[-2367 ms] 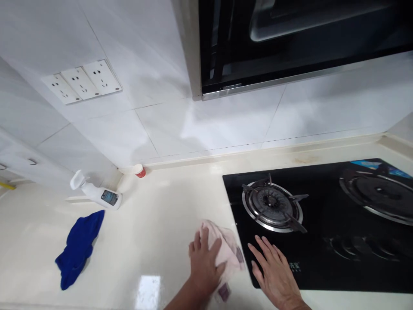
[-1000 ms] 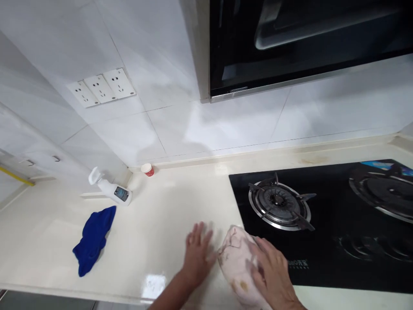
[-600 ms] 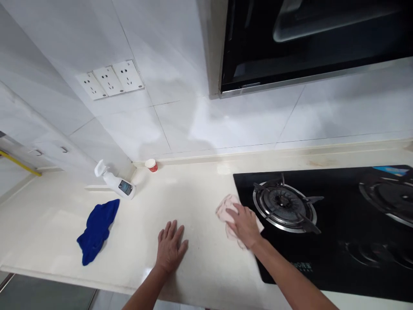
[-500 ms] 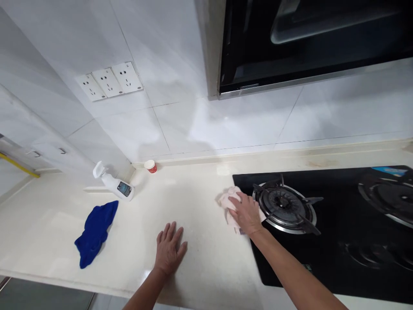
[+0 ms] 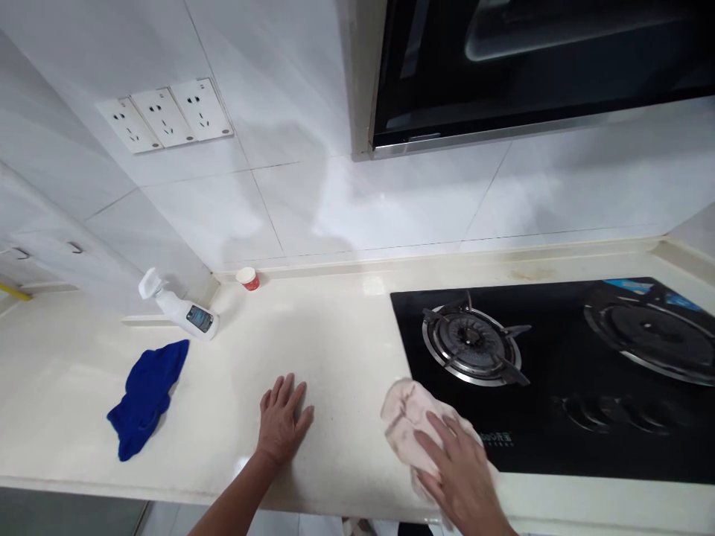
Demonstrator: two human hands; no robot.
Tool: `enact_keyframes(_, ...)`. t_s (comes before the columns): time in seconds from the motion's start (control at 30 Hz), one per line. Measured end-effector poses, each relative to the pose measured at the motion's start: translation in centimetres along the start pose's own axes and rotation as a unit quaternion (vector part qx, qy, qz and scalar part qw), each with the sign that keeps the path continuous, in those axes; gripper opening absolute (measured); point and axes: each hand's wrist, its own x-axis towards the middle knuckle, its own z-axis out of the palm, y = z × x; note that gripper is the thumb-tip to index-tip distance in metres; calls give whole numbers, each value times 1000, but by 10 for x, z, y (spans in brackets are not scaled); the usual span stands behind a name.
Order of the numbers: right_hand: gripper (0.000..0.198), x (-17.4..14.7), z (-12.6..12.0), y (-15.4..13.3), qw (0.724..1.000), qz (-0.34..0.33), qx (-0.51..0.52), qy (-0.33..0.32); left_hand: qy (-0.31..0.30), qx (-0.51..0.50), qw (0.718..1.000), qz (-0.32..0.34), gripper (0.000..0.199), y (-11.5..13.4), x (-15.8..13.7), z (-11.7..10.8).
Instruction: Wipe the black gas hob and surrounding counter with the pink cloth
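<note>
Countertop (image 5: 346,327), right hand (image 5: 461,476) on cloth (image 5: 405,417)

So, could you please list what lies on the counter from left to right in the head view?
Blue cloth → spray bottle → small red cup → left hand, flat on the counter → pink cloth under the right hand → near burner → far burner.

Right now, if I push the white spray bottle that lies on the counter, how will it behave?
The spray bottle lies on its side on the glossy counter, so it would probably slide easily. Its body looks round, so it may roll a little, though the trigger head should stop a full turn. It looks like plastic, likely stiff; how full it is cannot be seen.
</note>
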Motion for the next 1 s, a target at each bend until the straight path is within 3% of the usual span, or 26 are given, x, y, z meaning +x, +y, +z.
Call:
enact_keyframes(0.07,38,-32,-1,35,999,14,14,30,-6,0,1000,0,46,0,0,0)
enact_keyframes(0.17,46,-58,-7,85,980,178,-22,90,-11,0,1000,-1,48,1,0,-1)
enact_keyframes(0.23,56,-58,-12,92,945,293,-63,132,-13,-2,1000,-3,48,2,1,-1)
enact_keyframes(0.3,64,-44,-14,72,926,340,-84,144,-15,-4,1000,-6,49,2,2,-1)
enact_keyframes(0.43,59,1,-7,-8,967,251,-38,32,-22,-5,1000,-11,49,3,3,-2)
enact_keyframes(0.53,47,28,2,-48,982,186,-10,-22,-27,-5,1000,-14,49,4,4,-2)
enact_keyframes(0.67,37,36,8,-64,990,128,16,-56,-31,-4,999,-17,47,4,6,-5)
enact_keyframes(0.83,39,27,1,-77,992,76,49,-87,-20,0,1000,-9,45,1,5,-5)
enact_keyframes(0.87,45,24,-1,-80,992,70,53,-91,-16,0,1000,-7,45,1,5,-4)
enact_keyframes(1.0,36,-3,-6,-85,992,62,55,-99,-5,-6,1000,-3,45,0,5,-2)
